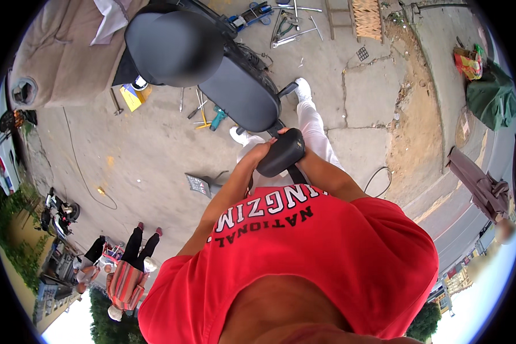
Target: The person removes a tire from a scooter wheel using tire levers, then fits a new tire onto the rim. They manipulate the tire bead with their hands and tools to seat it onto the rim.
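Observation:
A black padded backrest (pixel 282 153) at the rear of a scooter is between my two hands, close in front of my red shirt. My left hand (pixel 260 151) grips its left edge, the fingertips near the bracket under the pad. Around the far side curl the fingers of my right hand (pixel 282 132); the pad hides most of that hand. Beyond the backrest stretches the scooter's long black seat (pixel 242 94), leading to a dark rounded part (pixel 175 49) that is blurred. My white-trousered legs stand on either side of the scooter's tail.
Left of the scooter lie a teal power drill (pixel 218 118), a hammer (pixel 116 102) and a mudguard with a plate (pixel 200 184). Pliers (pixel 283 26) and wrenches are to its right. A beige cover (pixel 69 57) drapes the front. Bystanders (pixel 126 284) stand lower left, another person (pixel 479 186) right.

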Available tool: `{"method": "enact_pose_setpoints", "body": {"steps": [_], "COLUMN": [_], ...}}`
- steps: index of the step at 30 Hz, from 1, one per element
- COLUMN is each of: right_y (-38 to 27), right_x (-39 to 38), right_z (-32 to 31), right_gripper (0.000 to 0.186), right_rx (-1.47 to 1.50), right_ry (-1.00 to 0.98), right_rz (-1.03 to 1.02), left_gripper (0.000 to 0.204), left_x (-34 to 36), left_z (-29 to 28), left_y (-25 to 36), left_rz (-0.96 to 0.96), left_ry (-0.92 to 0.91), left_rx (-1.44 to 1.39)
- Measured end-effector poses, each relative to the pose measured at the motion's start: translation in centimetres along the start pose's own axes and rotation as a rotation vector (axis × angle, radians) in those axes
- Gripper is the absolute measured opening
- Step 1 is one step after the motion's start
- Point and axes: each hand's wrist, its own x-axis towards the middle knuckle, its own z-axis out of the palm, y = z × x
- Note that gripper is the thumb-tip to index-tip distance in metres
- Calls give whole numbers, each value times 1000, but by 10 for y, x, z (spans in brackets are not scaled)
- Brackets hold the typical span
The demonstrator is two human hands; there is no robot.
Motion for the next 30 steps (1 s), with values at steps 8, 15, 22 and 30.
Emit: {"method": "enact_pose_setpoints", "body": {"steps": [8, 15, 22, 30], "right_y": [9, -9, -29, -35], "right_x": [-5, -9, -18, -27], "right_z": [-1, -8, -5, 7], "right_gripper": [28, 30, 30, 27], "right_rx": [64, -36, 118, 166], "right_ry": [38, 174, 85, 178], "right_rz": [-4, -58, 72, 68], "left_gripper": [70, 41, 51, 64], "left_x": [-45, -69, -70, -76], "left_z": [4, 21, 32, 37], "left_y": [21, 46, 65, 78], "left_rz": [-101, -60, 25, -27], "left_ry": [-85, -33, 9, 5], "left_rx": [-38, -49, 33, -62]}}
